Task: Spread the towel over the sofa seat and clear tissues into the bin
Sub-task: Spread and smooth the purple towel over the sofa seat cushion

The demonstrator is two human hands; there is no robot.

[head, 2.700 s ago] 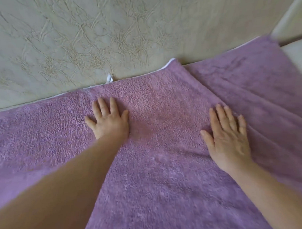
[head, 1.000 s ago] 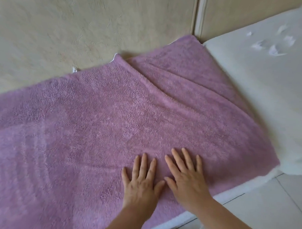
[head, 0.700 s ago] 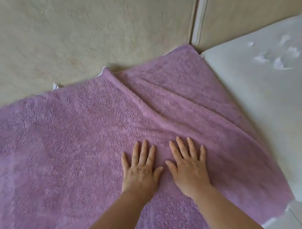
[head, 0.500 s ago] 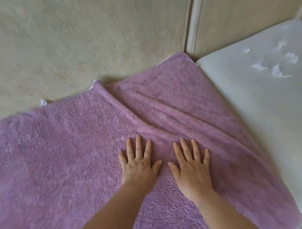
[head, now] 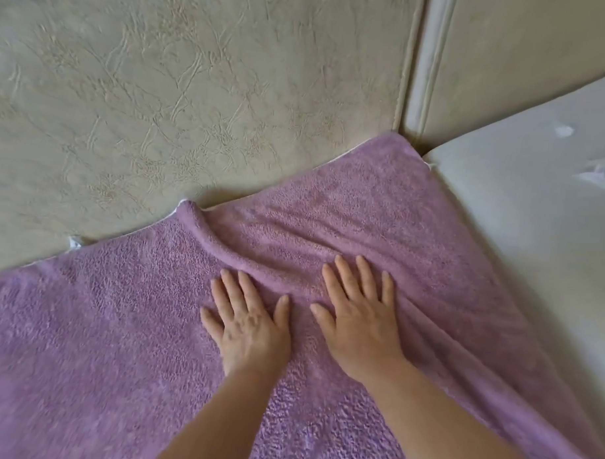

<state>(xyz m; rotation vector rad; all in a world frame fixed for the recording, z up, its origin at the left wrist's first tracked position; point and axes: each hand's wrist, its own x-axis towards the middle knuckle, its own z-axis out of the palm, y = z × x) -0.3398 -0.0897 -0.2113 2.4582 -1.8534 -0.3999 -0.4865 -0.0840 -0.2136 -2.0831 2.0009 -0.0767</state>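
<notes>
The left hand (head: 249, 327) and right hand (head: 359, 320), side by side near the front edge of the lilac terry towel (head: 102, 325) a second ago, have slid toward the cracked beige sofa backrest (head: 195, 105) and parted slightly; the raised fold (head: 224, 257) has bunched higher ahead of them.

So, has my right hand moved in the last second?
Yes: the right hand has slid up the towel toward the sofa back, and now reaches the fold.

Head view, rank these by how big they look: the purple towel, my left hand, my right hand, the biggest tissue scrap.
1. towel
2. right hand and left hand, about alike
3. tissue scrap, smallest, though it lies farther from the camera
</notes>
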